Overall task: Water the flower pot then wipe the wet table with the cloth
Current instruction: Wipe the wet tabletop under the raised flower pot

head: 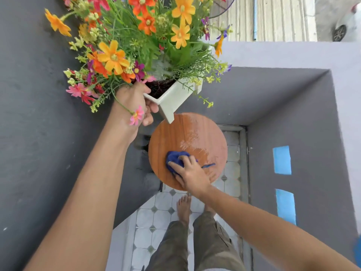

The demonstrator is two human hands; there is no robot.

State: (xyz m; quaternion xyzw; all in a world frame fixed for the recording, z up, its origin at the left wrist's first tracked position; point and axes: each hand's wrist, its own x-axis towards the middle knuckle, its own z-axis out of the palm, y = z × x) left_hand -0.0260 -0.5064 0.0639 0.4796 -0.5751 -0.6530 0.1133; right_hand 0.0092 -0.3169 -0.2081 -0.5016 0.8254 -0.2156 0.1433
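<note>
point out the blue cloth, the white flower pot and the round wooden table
blue cloth point(174, 157), head view, on the bunched fabric left of the fingers
white flower pot point(172, 98), head view, on its near side wall
round wooden table point(166, 133), head view, on the bare dry top

Setting, seen from above. Dark grey rough-plastered wall point(43, 133) at left; a paler lilac ledge point(283, 55) runs along the top right, stepping down into a grey recess. Two blue painted patches point(281, 160) mark the right-hand wall. Floor of white octagonal tiles point(154, 218) with small grey diamond insets. Even daylight. A car wheel point(339, 32) shows beyond the ledge.
</note>
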